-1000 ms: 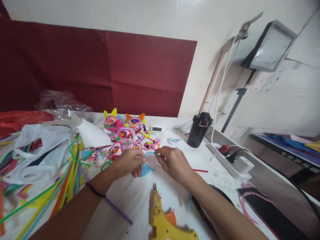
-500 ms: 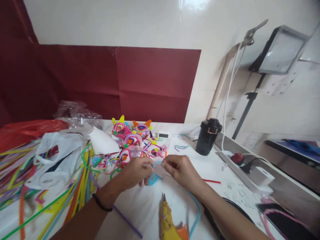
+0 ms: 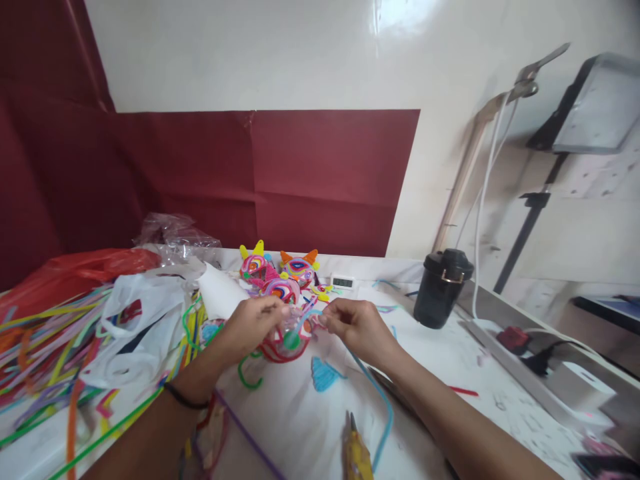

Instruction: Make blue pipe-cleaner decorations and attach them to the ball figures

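My left hand [image 3: 256, 327] is closed at the upper edge of a round red-and-pink pipe cleaner ornament [image 3: 281, 353] with a green patch. The ornament stands partly over the white table. A light blue pipe cleaner [image 3: 383, 393] runs from the right hand's fingertips down across the table, its short end arching over the ornament. My right hand [image 3: 357, 327] pinches this pipe cleaner. Below the hands lies a blue fan-shaped pipe cleaner piece [image 3: 324, 375]. A yellow glue gun [image 3: 357, 457] points its dark nozzle away from me at the bottom edge.
Several finished colourful ornaments [image 3: 300, 267] sit behind the hands near a small digital display [image 3: 343, 283]. Loose pipe cleaners [image 3: 55, 333] and a white plastic bag [image 3: 140, 313] spread on the left. On the right stand a black bottle [image 3: 443, 288] and a power strip [image 3: 530, 373].
My left hand has left the blue fan-shaped piece, now flat on the table, and has brought the red-and-pink ornament forward. My right hand still pinches the blue pipe cleaner. The view has shifted left.
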`<state>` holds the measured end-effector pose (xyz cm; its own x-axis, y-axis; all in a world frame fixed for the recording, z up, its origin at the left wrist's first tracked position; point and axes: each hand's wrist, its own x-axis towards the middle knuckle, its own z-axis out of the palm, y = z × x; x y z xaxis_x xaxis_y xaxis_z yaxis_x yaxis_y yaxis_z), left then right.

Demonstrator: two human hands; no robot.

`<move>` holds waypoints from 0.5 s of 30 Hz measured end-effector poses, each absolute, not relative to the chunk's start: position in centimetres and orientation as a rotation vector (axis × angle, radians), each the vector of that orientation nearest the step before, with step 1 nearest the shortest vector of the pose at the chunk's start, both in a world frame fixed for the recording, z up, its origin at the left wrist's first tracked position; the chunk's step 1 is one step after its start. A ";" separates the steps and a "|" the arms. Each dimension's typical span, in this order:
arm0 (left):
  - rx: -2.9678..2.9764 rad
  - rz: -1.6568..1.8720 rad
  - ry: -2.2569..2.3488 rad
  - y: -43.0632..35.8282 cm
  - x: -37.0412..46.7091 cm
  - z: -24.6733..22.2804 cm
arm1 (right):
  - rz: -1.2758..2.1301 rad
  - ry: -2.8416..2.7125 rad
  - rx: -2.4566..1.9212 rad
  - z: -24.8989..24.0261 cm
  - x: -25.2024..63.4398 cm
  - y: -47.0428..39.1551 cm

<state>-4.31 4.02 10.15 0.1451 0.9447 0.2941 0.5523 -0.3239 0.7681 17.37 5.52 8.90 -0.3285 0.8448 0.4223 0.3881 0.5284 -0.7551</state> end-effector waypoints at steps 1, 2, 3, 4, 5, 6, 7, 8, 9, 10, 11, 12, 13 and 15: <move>1.924 1.146 1.463 4.5 -4.9 9.9 | 0.715 -1.898 -0.999 8.9 17.1 5.9; 1.920 1.239 1.517 4.9 -5.5 9.6 | 0.742 -1.869 -0.991 8.9 17.0 6.3; 1.955 1.289 1.568 5.2 -6.1 9.2 | 0.769 -1.843 -0.984 8.9 16.9 6.6; 2.002 1.301 1.614 5.5 -6.5 8.8 | 0.790 -1.823 -0.980 8.8 16.9 6.8; 2.025 1.300 1.643 5.7 -6.9 8.2 | 0.808 -1.810 -0.977 8.7 16.9 7.0; 2.036 1.290 1.664 5.8 -7.2 7.6 | 0.818 -1.805 -0.976 8.6 16.9 7.1; 2.042 1.273 1.666 5.9 -7.5 7.1 | 0.826 -1.804 -0.975 8.4 17.0 7.2; 2.047 1.263 1.646 6.0 -7.6 6.5 | 0.831 -1.806 -0.975 8.2 17.1 7.3; 2.049 1.253 1.614 6.0 -7.7 6.0 | 0.839 -1.807 -0.972 8.0 17.1 7.3; 2.043 1.233 1.584 6.1 -7.7 5.7 | 0.850 -1.806 -0.965 7.8 17.1 7.4; 2.028 1.214 1.553 6.1 -7.7 5.4 | 0.866 -1.802 -0.954 7.6 17.2 7.4; 2.007 1.205 1.522 6.1 -7.7 5.3 | 0.882 -1.797 -0.942 7.6 17.2 7.5; 1.981 1.209 1.495 6.1 -7.6 5.3 | 0.898 -1.794 -0.930 7.5 17.1 7.5; 1.927 1.267 1.466 6.1 -7.6 5.7 | 0.898 -1.793 -0.937 7.7 17.0 7.7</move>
